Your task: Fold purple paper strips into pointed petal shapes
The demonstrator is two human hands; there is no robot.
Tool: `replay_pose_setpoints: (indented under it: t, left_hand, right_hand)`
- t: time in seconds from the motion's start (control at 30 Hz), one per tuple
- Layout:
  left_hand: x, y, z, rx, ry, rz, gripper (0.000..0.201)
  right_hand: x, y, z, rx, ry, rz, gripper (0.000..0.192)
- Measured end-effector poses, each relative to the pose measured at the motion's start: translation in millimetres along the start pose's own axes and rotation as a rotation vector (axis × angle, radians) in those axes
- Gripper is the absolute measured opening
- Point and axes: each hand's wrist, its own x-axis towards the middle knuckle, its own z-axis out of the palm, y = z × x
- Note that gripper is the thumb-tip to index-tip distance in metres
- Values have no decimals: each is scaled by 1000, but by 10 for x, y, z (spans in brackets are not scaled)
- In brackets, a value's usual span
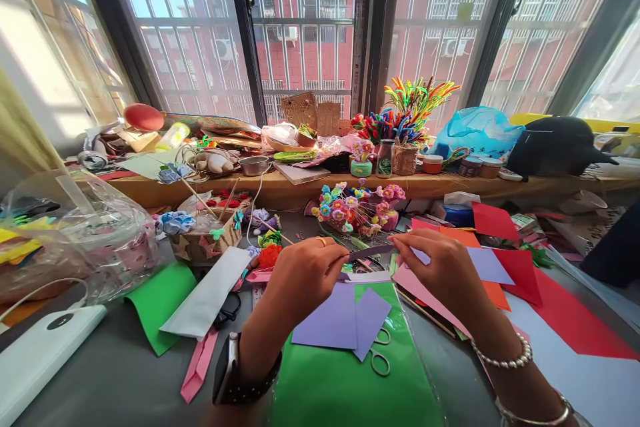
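1. The left hand (300, 273) and the right hand (443, 267) hold a thin purple paper strip (370, 252) stretched level between them, above the worktop (115, 373)
2. The left fingers (336, 255) are pinched narrow on the strip's left end; a ring sits on one finger and a watch on the wrist
3. The right fingers (400, 241) are pinched narrow on the strip's right end; beaded bracelets circle that wrist
4. Just below the fingers lie two purple paper squares (340, 320), overlapping, on a green sheet (345, 380)
5. Scissors (380, 357) with pale green handles lie on the green sheet, partly under the purple squares, below and between the hands
6. Under the right hand are pink, orange and red papers (520, 267), fanned out on the worktop
7. Left of the left fingers lie a white folded sheet (207, 300) and a pink folded strip (199, 363)
8. Beyond the fingers stands a bunch of small bright handmade flowers (350, 207), near a basket (210, 237) of paper flowers farther left
9. A clear plastic bag (75, 240) sits well to the left
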Motion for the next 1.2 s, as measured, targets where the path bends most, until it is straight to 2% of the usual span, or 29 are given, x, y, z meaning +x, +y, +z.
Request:
replay_pose_setpoints:
  t: [0.1,0.23,0.33,0.7,0.83,0.9,0.97,1.07,1.2]
  left_hand:
    - [8,39,18,24,-34,-25,17]
    - [15,97,33,-18,-64,-6,20]
    - [4,85,18,-49,-87,3,21]
    - [-17,-88,-38,28,-208,-91,22]
    - [-16,-185,-56,118,-177,-181,25]
    - [2,-157,-33,115,-115,-193,25]
    - [30,-65,11,53,-86,-139,22]
    - [63,100,81,-5,-157,-21,19]
    - [70,164,93,33,-173,-37,21]
  right_hand:
    - [11,-39,28,68,18,-5,19]
    - [2,-192,95,157,-138,-107,16]
    - [-11,-231,116,131,-176,-112,17]
    - [3,-84,144,77,-199,-78,16]
    - [9,-39,140,63,-195,-71,17]
    - [10,-45,138,81,-207,-78,16]
    - [9,-74,140,113,-233,-97,15]
    - [5,-136,145,141,-251,-120,16]
    - [5,-148,126,102,-234,-110,16]
